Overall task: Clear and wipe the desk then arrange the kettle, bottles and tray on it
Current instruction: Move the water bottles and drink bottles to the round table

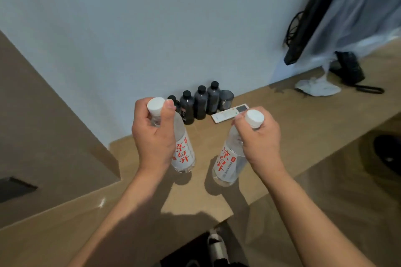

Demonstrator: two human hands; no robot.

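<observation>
gripping a clear water bottle each, both hands are reaching out over the wooden desk (282, 136). the left hand (152, 136) is curling its fingers round the neck of the left water bottle (183, 154), its thumb lying up beside the white cap. the right hand (260, 138) is closing in the same way round the neck of the right water bottle (225, 165), just below its cap. both bottles are standing upright with red lettering on their labels, their bases at or just above the desk top; whether they are touching it is hard to tell. beyond the right hand's fingers a white remote control (230, 113) is lying flat. past the left hand's thumb, four dark bottles (200, 103) are standing in a row against the wall, with a dark cup (226, 100) at their right end. far off to the right of the right hand, a crumpled white cloth (316, 88) is lying beside a black object (349, 67).
</observation>
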